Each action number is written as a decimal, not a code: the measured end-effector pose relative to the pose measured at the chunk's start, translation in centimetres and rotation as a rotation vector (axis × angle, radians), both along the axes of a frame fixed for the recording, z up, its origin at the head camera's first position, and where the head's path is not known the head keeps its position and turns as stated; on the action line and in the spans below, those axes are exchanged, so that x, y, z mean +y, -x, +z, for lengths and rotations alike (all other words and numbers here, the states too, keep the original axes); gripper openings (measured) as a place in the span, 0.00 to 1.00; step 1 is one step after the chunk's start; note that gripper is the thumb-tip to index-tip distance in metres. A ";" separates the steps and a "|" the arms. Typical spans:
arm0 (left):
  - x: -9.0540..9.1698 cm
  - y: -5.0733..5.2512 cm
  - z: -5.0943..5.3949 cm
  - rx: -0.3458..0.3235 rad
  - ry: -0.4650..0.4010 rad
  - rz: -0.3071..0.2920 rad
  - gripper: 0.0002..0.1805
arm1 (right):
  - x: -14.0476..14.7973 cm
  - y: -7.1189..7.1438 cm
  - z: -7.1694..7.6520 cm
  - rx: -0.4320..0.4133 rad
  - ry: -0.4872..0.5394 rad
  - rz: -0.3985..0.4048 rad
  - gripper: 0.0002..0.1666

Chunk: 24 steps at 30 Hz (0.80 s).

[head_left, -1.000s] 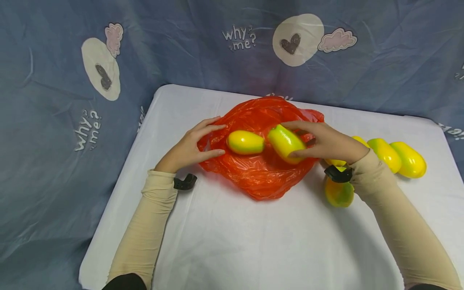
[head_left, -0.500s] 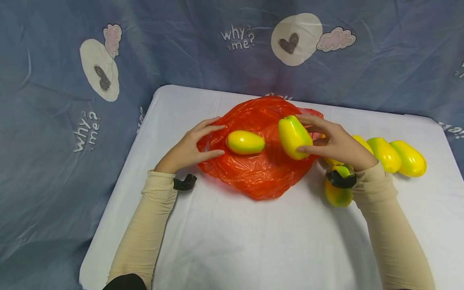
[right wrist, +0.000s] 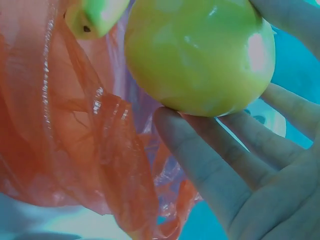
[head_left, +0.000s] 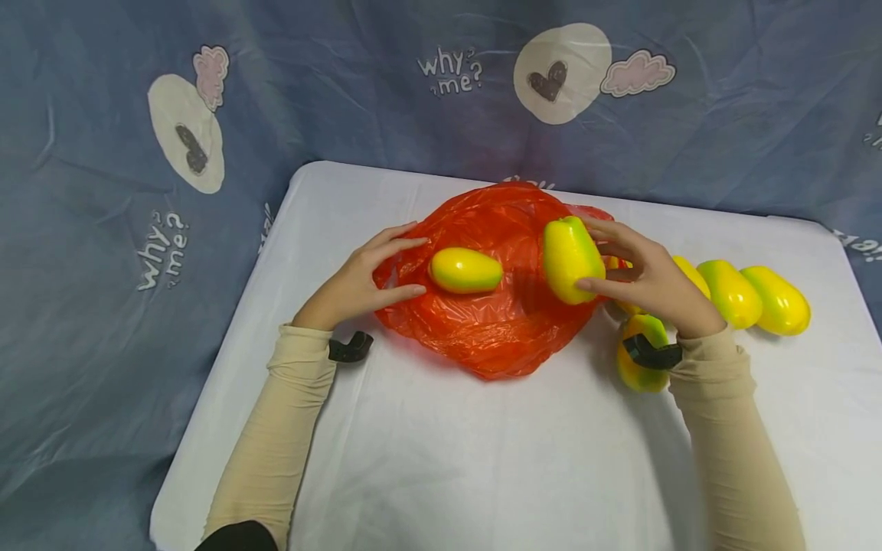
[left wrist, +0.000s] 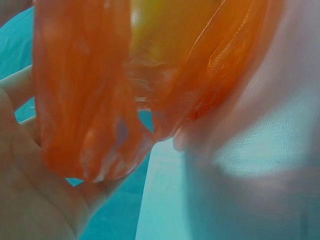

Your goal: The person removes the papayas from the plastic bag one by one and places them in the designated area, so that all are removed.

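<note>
A red plastic bag (head_left: 475, 337) lies spread on the white table with its mouth upward. One yellow-green papaya (head_left: 465, 270) rests on its side within the bag. Over the bag's right part, my right hand (head_left: 644, 272) holds a second papaya (head_left: 574, 260) between thumb and fingers, narrow green end pointing away. From the right wrist, this papaya (right wrist: 200, 55) shows its rounded end against the fingers. My left hand (head_left: 354, 283) stays at the bag's left rim, fingers and thumb spread apart. In the left wrist view, a fold of the bag (left wrist: 90, 100) hides part of those fingers.
Several more papayas lie on the table to the right, among them one papaya (head_left: 775, 300) at the far end and another (head_left: 644, 375) under the right wrist. A blue printed cloth (head_left: 386, 99) hangs behind the white table (head_left: 496, 467).
My right hand has moved right with the papaya, away from the one in the bag, and the held papaya has turned more upright. My left hand has stayed in place.
</note>
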<state>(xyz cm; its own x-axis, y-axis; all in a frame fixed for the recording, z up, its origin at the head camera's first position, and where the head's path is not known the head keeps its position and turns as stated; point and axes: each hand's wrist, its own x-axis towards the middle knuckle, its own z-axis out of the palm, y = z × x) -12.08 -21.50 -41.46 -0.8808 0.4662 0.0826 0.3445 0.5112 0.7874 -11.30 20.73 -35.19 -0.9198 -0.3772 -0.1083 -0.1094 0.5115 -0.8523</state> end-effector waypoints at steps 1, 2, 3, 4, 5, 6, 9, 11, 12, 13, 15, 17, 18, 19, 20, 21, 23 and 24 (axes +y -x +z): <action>0.0 0.0 0.0 0.002 -0.002 -0.002 0.38 | 0.0 -0.1 -0.1 0.009 0.007 -0.009 0.44; 0.0 0.1 0.0 0.004 -0.004 -0.005 0.38 | 0.0 -0.3 -0.2 0.014 0.011 -0.019 0.44; 0.1 0.1 -0.1 0.007 -0.005 -0.009 0.38 | 0.1 -0.4 -0.2 0.018 0.018 -0.029 0.45; 0.1 0.1 -0.1 0.011 -0.006 -0.013 0.38 | 0.1 -0.6 -0.3 0.021 0.026 -0.038 0.44; 0.1 0.2 -0.2 0.014 -0.009 -0.015 0.38 | 0.1 -0.7 -0.4 0.020 0.032 -0.050 0.44; 0.1 0.2 -0.2 0.015 -0.013 -0.018 0.38 | 0.2 -0.8 -0.4 0.018 0.032 -0.064 0.44; 0.1 0.1 -0.2 0.021 -0.017 -0.021 0.38 | 0.4 -1.1 -0.6 0.011 0.039 -0.104 0.45; 0.1 0.1 -0.2 0.020 -0.022 -0.023 0.38 | 0.6 -1.2 -0.8 0.018 0.043 -0.126 0.45; 0.1 0.1 -0.2 0.018 -0.023 -0.023 0.38 | 0.7 -1.3 -0.9 0.026 0.047 -0.133 0.45; 0.1 0.1 -0.2 0.018 -0.024 -0.022 0.38 | 0.8 -1.3 -1.0 0.035 0.054 -0.138 0.45; 0.1 0.1 -0.2 0.017 -0.023 -0.021 0.38 | 1.0 -1.5 -1.3 0.050 0.063 -0.145 0.46; 0.1 0.1 -0.2 0.015 -0.016 -0.023 0.38 | 1.2 -1.7 -1.6 0.063 0.082 -0.149 0.46; 0.1 0.1 -0.2 0.014 -0.012 -0.024 0.38 | 1.2 -1.8 -1.8 0.070 0.090 -0.150 0.46; 0.2 0.1 -0.2 0.015 -0.007 -0.024 0.38 | 1.3 -1.9 -2.0 0.075 0.097 -0.152 0.46; 0.2 0.1 -0.3 0.016 -0.003 -0.026 0.38 | 1.3 -2.0 -2.1 0.081 0.100 -0.155 0.46; 0.2 0.1 -0.3 0.018 -0.002 -0.027 0.38 | 1.4 -2.0 -2.2 0.090 0.101 -0.154 0.47; 0.2 0.1 -0.3 0.023 -0.002 -0.027 0.38 | 1.4 -2.0 -2.4 0.096 0.103 -0.156 0.47; 0.2 0.1 -0.3 0.026 -0.002 -0.025 0.38 | 1.4 -2.1 -2.4 0.100 0.103 -0.157 0.47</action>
